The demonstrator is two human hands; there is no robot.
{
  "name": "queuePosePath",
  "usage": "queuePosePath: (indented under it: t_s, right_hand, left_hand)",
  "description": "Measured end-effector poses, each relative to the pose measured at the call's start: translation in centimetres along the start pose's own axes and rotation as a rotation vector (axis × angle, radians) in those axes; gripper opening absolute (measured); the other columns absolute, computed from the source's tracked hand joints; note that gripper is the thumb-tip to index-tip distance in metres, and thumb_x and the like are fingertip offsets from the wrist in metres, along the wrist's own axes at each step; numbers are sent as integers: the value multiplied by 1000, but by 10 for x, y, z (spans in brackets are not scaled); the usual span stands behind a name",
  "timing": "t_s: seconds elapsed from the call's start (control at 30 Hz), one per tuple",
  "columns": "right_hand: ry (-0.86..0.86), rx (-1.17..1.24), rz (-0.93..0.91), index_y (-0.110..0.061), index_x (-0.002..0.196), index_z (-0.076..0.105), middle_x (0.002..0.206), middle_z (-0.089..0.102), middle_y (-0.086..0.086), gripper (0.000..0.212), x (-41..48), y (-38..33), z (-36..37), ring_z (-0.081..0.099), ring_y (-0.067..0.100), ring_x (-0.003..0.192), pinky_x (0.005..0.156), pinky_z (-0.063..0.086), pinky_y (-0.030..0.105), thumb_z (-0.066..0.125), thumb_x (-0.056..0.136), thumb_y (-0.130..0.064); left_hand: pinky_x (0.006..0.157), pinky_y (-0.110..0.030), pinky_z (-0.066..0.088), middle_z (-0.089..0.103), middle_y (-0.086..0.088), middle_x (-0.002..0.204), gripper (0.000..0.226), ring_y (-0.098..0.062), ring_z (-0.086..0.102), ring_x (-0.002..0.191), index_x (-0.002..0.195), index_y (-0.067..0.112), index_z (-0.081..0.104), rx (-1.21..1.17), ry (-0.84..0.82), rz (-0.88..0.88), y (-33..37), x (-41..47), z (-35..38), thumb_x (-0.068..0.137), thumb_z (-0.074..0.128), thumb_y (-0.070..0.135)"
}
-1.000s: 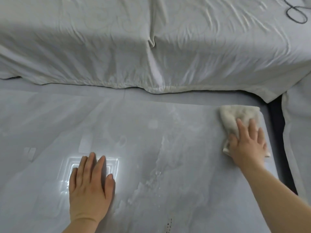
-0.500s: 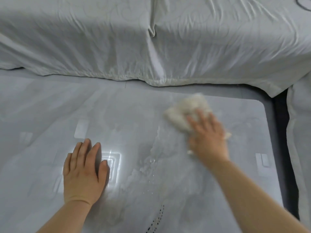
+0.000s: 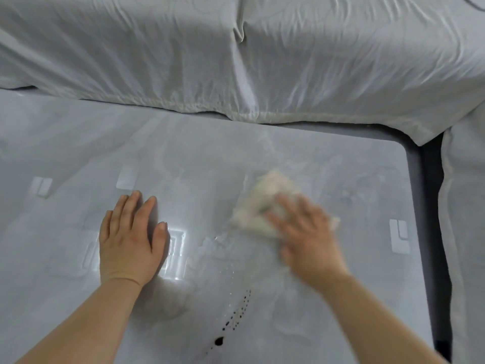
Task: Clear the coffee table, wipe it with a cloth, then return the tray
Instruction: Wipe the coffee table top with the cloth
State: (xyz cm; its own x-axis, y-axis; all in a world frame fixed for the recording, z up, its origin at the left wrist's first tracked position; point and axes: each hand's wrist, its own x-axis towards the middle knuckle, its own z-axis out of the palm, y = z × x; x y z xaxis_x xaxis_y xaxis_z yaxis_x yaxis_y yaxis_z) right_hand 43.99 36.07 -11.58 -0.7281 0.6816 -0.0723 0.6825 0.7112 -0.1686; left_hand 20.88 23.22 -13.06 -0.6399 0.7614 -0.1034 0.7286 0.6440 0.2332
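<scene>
The glossy pale grey coffee table (image 3: pixel 328 158) fills the lower part of the view. My right hand (image 3: pixel 307 237) presses a crumpled off-white cloth (image 3: pixel 259 208) flat against the tabletop right of centre; both are motion-blurred. My left hand (image 3: pixel 131 237) lies palm down on the table, fingers together, holding nothing. Wet smears show on the surface around the cloth. No tray is in view.
A sofa under a wrinkled white cover (image 3: pixel 236 61) runs along the table's far edge and continues down the right side (image 3: pixel 464 232). A dark gap (image 3: pixel 430 206) separates the table's right edge from it. Dark spots (image 3: pixel 236 316) mark the near tabletop.
My right hand has swept the cloth from the table's far right corner leftward and nearer to me. The left hand stays planted on the table.
</scene>
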Motion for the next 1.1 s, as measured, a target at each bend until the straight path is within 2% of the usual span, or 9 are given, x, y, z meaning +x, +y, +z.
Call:
queuePosePath:
  t_s: [0.17,0.3,0.43,0.5,0.63,0.73,0.83,0.93,1.1]
  right_hand:
    - [94,231,1023,-31,141,23,157,5,0,57,15,31,2,1,30,142,114,5,45,40,88,-19]
    - [18,232,583,-34,142,20,157,6,2,63,23,-67,23,2,36,141,113,7,52,46,85,-22]
    - [-46,27,50,-33,114,62,126,61,1,53,-12,-71,14,57,36,113,86,49,51,53,62,-32]
    - [-5,-14,95,-25,119,59,131,56,8,57,-28,-19,11,53,41,117,91,45,52,39,66,-29]
    - [117,192,844,-24,137,37,154,19,5,65,-50,46,-2,12,33,141,112,10,41,33,72,-27]
    - [131,228,1103,-27,141,26,156,8,1,56,-25,7,11,1,30,142,113,4,44,39,87,-22]
    - [41,233,859,-30,143,20,157,4,0,63,-7,-66,26,-1,31,142,113,4,46,45,86,-20]
    - [-26,66,421,-28,128,49,143,44,5,59,-36,-132,34,38,39,130,103,34,54,53,70,-22]
    - [-109,21,222,-24,112,65,123,63,7,59,-87,-96,20,58,41,109,83,48,57,36,61,-29]
  left_hand:
    - [111,-39,7,34,-17,145,75,-31,23,137,130,8,42,-2,-6,15,0,-1,0,73,13,47]
    - [110,-42,11,37,-19,143,63,-34,26,135,128,6,45,-22,16,20,-1,-2,1,78,24,38]
    - [110,-44,12,37,-19,142,56,-34,27,135,127,5,45,-37,18,27,-3,-2,4,79,33,29]
    - [111,-42,10,36,-19,143,56,-33,25,135,128,6,45,-28,14,21,-5,-2,4,79,32,30]
    - [111,-42,12,36,-20,143,67,-34,27,135,127,6,45,-28,25,32,-3,-2,1,76,22,41]
    - [111,-37,7,32,-16,146,62,-31,22,137,131,9,42,-47,-6,37,-6,-3,2,78,28,37]
    - [109,-32,1,30,-14,148,56,-29,19,138,132,11,39,-69,21,64,-9,-1,6,82,31,34]
    - [109,-33,2,29,-14,148,45,-29,18,138,132,11,39,-83,48,77,-13,-3,10,89,43,25]
    - [111,-35,0,21,-12,151,49,-26,11,140,136,14,32,-99,-10,108,-14,-2,5,90,42,25]
